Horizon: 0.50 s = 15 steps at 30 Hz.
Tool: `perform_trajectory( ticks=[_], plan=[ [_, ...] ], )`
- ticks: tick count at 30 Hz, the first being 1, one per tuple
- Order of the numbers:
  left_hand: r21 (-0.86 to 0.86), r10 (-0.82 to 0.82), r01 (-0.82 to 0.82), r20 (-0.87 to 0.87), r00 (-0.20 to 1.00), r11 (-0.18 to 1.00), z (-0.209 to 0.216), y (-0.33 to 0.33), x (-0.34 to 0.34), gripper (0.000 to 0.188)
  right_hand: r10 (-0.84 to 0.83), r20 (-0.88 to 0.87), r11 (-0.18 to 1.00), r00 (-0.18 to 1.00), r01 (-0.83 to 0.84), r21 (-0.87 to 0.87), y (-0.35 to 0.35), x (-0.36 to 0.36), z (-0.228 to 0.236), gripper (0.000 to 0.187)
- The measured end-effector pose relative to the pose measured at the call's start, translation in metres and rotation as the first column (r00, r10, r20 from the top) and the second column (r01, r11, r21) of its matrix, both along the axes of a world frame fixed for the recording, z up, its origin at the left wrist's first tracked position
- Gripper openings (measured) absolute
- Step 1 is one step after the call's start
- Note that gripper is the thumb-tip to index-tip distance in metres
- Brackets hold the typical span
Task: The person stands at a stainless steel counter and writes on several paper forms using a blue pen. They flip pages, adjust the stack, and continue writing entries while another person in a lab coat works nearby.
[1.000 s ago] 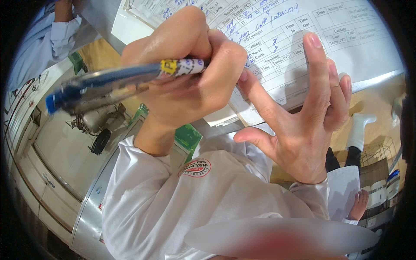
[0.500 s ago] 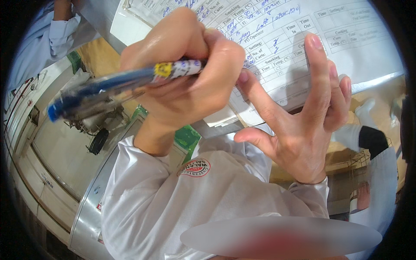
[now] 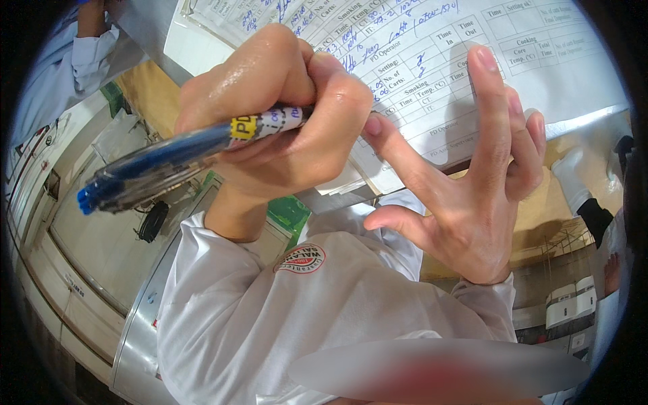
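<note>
My left hand [image 3: 270, 115] is closed around a pen [image 3: 169, 148] with a clear and blue barrel and a yellow-and-white label. The blue back end of the pen points to the lower left, while its writing tip is hidden by my fingers. Beneath both hands lies a printed paper form [image 3: 540, 88] with tables and blue handwriting. My right hand [image 3: 466, 182] is spread over the form's near edge, palm down, its index finger stretched toward the far side and its thumb out to the left. It holds nothing.
Other sheets [image 3: 344, 179] stick out under the form's near edge. A co-worker's light-blue sleeve [image 3: 88, 57] shows at the far left. A steel cabinet [image 3: 138, 337] stands at the lower left. White-clad legs [image 3: 574, 179] of someone else appear at the right.
My left hand has shifted slightly left and down with the pen, whose back end dips lower. My right hand stays nearly still. The person at the right edge has moved.
</note>
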<state>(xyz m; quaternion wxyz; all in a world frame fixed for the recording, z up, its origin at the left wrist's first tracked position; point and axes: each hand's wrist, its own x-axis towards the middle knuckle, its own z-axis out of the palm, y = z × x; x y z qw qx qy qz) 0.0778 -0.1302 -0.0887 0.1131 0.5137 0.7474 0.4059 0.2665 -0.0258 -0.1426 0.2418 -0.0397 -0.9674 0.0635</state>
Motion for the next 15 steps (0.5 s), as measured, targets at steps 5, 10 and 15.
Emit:
perform_trajectory(
  ticks=[5,10,15],
  plan=[
    [0.001,-0.082,0.082,-0.054,0.995,0.997,0.002,0.000,-0.003,0.039,-0.095,0.200,0.995,0.975,0.101,-0.020,-0.008,0.001,0.016,0.083],
    [0.031,-0.011,0.011,0.002,1.000,0.999,0.002,0.003,0.001,0.036,-0.234,0.530,0.916,0.815,0.368,-0.161,-0.033,-0.003,0.061,0.084],
    [0.009,-0.010,0.010,-0.051,0.999,1.000,0.003,-0.001,-0.002,0.034,-0.224,0.399,0.886,0.889,0.356,-0.298,-0.036,-0.002,0.047,0.083]
  ],
)
